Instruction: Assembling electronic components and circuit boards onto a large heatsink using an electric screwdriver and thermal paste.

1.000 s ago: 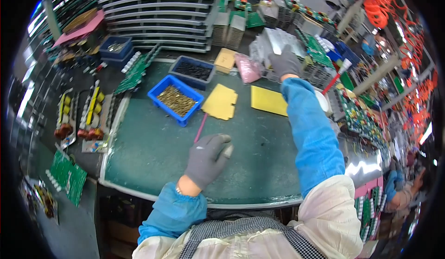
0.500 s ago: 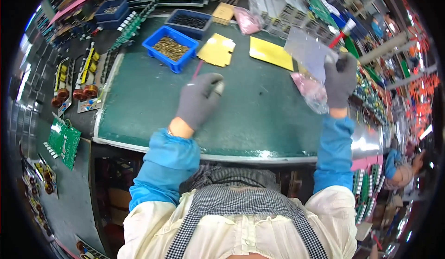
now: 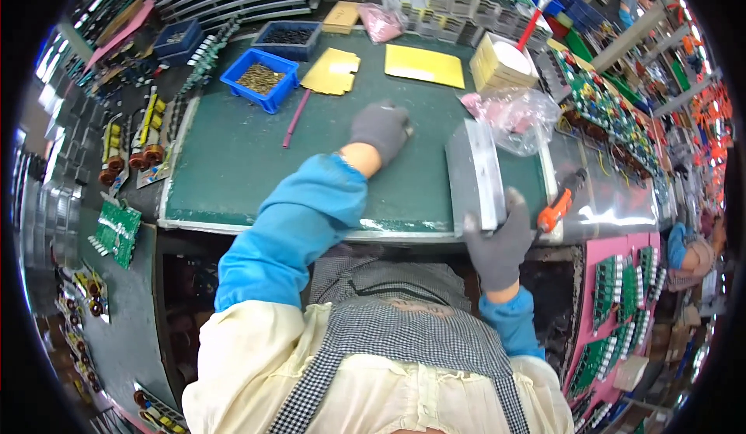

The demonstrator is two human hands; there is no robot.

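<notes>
My right hand (image 3: 503, 244), in a grey glove, grips the near end of a grey metal panel (image 3: 472, 171) with a folded side, thumb on one side and a finger on the other. The panel rests at the front right of the green tabletop. My left hand (image 3: 381, 132), also gloved, hovers over the middle of the table with fingers curled in; whatever it may hold is hidden. Beyond it lie a yellow notched sheet (image 3: 332, 71) and a plain yellow sheet (image 3: 423, 65). Left of it is a thin purple-pink stick (image 3: 295, 119).
A blue bin (image 3: 272, 101) of brass-coloured screws stands back left, before a darker bin (image 3: 289, 39). Right of the panel are a clear bag with pink contents (image 3: 521, 119) and an orange-handled tool (image 3: 556, 212). Circuit boards (image 3: 618, 290) stand at the right.
My right hand has come down and nearer from the far right, bringing the panel onto the table's front right. My left hand has moved right, away from the purple-pink stick.
</notes>
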